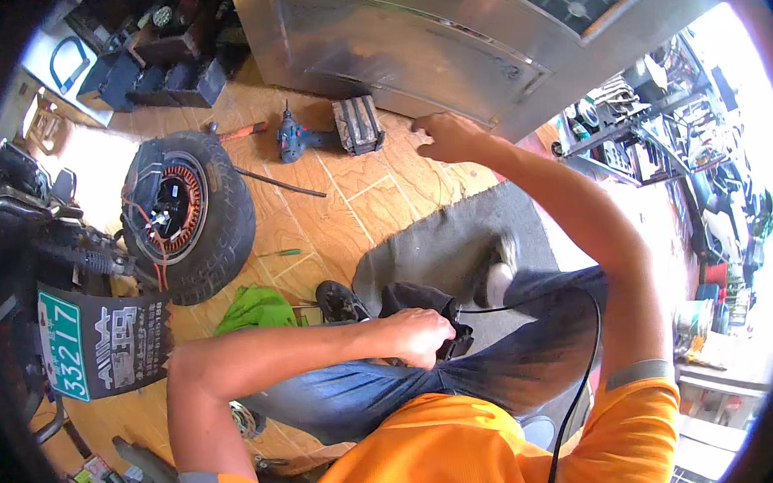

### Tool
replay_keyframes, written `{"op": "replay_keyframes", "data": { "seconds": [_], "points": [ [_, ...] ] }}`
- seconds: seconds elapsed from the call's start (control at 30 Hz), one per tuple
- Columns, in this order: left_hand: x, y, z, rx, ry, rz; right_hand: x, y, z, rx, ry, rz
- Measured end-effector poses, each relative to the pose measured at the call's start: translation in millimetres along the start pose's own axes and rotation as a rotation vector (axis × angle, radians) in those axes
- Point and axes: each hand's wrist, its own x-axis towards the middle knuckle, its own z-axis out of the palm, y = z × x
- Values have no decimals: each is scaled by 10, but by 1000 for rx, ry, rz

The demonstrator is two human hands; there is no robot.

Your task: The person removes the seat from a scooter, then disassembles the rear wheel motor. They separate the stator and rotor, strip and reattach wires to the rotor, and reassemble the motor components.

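Head view: left hand (413, 336), fingers curled against a crumpled black item (416, 298) above the lap, grip unclear. Right hand (451, 138), partly open, visibly empty, near a ribbed grey block (359, 126); cordless drill (290, 140) and hub-motor wheel (230, 223) stand farther left.

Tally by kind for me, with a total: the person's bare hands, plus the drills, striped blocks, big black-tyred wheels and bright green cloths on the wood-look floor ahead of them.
Bare hands: 2 (left hand, right hand)
Dark blue-and-black cordless drill: 1
Grey-striped rectangular block: 1
Black-tyred wheel with copper-coloured windings: 1
Bright green cloth: 1
Total: 6
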Motion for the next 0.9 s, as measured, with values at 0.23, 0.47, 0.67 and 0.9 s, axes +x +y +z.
{"op": "replay_keyframes", "data": {
  "seconds": [0.23,0.47,0.67,0.9],
  "points": [
    [660,-119,322,-5,96,-34,-298,60,618,15,17,-244],
    [1496,-228,728,115,-103,-139,-508,989,1534,115,-213,35],
    [1697,-398,841,120,-130,-82,-438,986,2210,153,-340,14],
    [507,-1418,194,13,219,-205,283,347,2287,99,-199,-172]
  ]
}}
